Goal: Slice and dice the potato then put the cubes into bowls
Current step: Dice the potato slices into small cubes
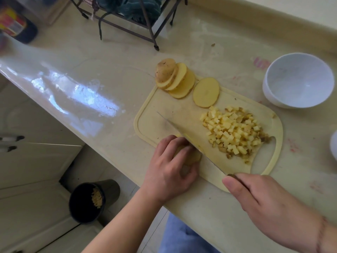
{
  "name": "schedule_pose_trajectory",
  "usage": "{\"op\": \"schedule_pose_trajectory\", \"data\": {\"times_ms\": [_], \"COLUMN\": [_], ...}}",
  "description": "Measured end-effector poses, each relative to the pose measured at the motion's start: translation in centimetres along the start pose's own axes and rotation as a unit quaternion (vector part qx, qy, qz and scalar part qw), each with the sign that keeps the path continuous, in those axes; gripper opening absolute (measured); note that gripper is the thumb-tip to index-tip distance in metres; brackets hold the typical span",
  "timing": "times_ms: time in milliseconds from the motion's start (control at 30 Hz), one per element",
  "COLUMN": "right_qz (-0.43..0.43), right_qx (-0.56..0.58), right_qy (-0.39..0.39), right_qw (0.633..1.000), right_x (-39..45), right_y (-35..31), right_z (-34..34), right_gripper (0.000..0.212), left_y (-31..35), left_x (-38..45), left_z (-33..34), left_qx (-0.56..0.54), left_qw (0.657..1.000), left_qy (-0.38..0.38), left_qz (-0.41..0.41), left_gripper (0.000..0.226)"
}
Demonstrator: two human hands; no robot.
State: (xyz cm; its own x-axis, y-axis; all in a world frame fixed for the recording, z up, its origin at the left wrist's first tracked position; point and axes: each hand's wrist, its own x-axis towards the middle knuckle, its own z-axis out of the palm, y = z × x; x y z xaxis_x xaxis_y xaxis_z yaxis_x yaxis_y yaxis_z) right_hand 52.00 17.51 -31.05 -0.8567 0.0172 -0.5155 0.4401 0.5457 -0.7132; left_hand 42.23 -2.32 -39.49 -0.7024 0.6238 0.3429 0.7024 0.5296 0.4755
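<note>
Right grip [262,199] wraps the knife [189,139] handle, blade down on a potato slice [191,157]. Left grip [169,168] curls over that slice on the cutting board [145,121]. Cubes [235,132] just right of blade. Beyond: uncut slices [184,81], white bowl [299,81] on tabletop [109,70].

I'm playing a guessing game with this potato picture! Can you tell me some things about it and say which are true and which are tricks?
1. The white bowl is full of cubes. False: it is empty; the potato cubes lie on the cutting board.
2. The right hand holds the knife. True.
3. The left hand holds a potato piece. True.
4. All the potato is diced. False: potato slices remain.
</note>
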Motion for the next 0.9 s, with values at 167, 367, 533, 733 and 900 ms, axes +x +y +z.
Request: {"op": "schedule_pose_trajectory", "data": {"times_ms": [167, 367, 533, 733, 900], "right_qz": [0.011, 0.031, 0.034, 0.056, 0.056], "right_qx": [0.041, 0.055, 0.057, 0.073, 0.064], "right_qy": [-0.009, -0.016, -0.026, -0.036, -0.044], "right_qw": [0.999, 0.998, 0.997, 0.995, 0.995], "right_x": [-0.2, -1.1, -1.7, -2.4, -2.6], "right_y": [-0.1, -0.1, 0.1, 0.2, 0.0], "right_z": [0.0, -0.2, -0.1, 0.1, 0.0], "right_gripper": [0.056, 0.065, 0.07, 0.077, 0.079], "left_y": [-0.3, -0.5, -0.5, -0.5, -0.5], "left_x": [-0.3, -0.5, -0.5, -0.5, -0.4], "left_z": [0.0, 0.1, 0.2, 0.2, 0.2], "left_qx": [-0.007, -0.019, -0.02, -0.023, -0.023], "left_qw": [1.0, 1.0, 0.999, 0.999, 0.999], "left_qy": [0.007, 0.02, 0.024, 0.024, 0.024], "left_qz": [0.002, -0.003, -0.006, -0.007, -0.006], "left_gripper": [0.026, 0.019, 0.021, 0.022, 0.022]}}
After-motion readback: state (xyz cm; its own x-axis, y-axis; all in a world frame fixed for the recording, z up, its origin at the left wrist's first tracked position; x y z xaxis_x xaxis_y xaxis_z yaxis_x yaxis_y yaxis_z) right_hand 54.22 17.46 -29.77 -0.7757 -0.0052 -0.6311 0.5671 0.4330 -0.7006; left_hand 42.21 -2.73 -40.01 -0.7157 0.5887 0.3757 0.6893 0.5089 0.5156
